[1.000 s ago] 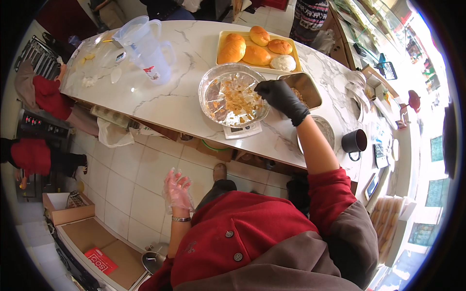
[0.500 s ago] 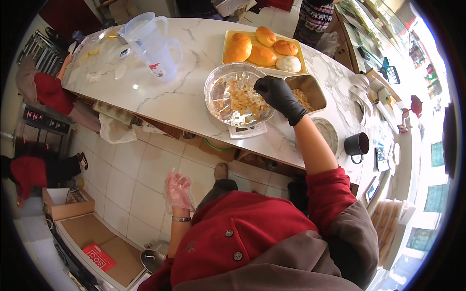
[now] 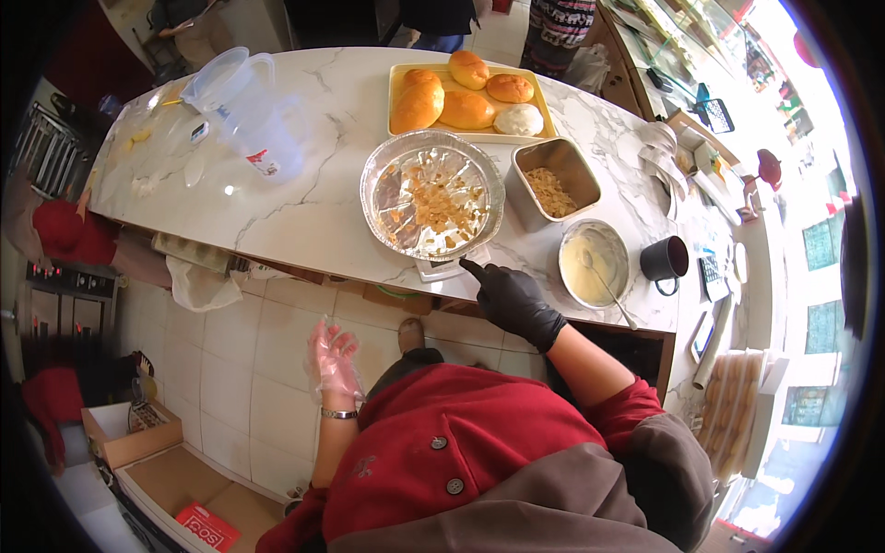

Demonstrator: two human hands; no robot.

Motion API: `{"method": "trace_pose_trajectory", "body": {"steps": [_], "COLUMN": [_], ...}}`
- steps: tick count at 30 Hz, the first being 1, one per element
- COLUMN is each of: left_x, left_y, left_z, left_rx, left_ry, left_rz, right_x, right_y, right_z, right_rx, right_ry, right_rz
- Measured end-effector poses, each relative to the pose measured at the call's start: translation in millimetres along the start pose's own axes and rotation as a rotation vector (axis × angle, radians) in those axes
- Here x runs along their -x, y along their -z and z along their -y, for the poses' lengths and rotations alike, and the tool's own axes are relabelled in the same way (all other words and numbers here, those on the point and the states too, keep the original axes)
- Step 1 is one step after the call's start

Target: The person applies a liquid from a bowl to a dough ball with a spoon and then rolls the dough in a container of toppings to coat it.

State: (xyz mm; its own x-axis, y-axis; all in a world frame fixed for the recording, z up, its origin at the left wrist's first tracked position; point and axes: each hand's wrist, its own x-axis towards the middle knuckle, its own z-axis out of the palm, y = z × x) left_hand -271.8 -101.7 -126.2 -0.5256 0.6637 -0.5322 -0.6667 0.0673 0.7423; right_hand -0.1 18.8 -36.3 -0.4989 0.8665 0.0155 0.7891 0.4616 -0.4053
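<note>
My right hand (image 3: 510, 297), in a black glove, is at the table's front edge with its index finger stretched out toward the white kitchen scale (image 3: 452, 264); it holds nothing. On the scale rests a round foil tray (image 3: 371, 214) with golden-brown flakes (image 3: 438, 205) scattered over its bottom. To its right is a rectangular metal tin (image 3: 587, 166) holding more flakes (image 3: 548, 191). Nearer me stands a bowl (image 3: 570, 244) of pale cream (image 3: 585, 274) with a spoon (image 3: 608, 292) in it. Over the floor hangs my left hand (image 3: 334, 358), in a clear plastic glove, empty with fingers apart.
A yellow tray (image 3: 398, 81) of several buns (image 3: 467, 109) lies behind the foil tray. Clear plastic jugs (image 3: 263, 138) stand on the left of the marble table (image 3: 304, 207). A black mug (image 3: 664, 258) is at right. Other people are around the table's far side and left.
My right hand has come back from above the foil tray to the scale's front edge, its index finger now extended. The metal tin and cream bowl show more fully. My left hand stays low.
</note>
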Motion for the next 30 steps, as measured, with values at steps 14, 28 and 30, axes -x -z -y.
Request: {"method": "trace_pose_trajectory", "body": {"steps": [14,28,30], "left_x": [-40,-68,-69], "left_y": [-59,-75,-80], "left_z": [-27,-47,-47], "left_rx": [-0.131,-0.191,-0.203], "left_ry": [0.061,-0.015,-0.003], "left_rz": [0.135,0.195,0.209], "right_x": [-52,-3,-5], "right_y": [23,-21,-23], "right_z": [9,15,17], "right_rx": [-0.090,0.139,0.197], "right_ry": [0.074,-0.248,-0.238], "right_rz": [-0.342,0.140,0.157]}}
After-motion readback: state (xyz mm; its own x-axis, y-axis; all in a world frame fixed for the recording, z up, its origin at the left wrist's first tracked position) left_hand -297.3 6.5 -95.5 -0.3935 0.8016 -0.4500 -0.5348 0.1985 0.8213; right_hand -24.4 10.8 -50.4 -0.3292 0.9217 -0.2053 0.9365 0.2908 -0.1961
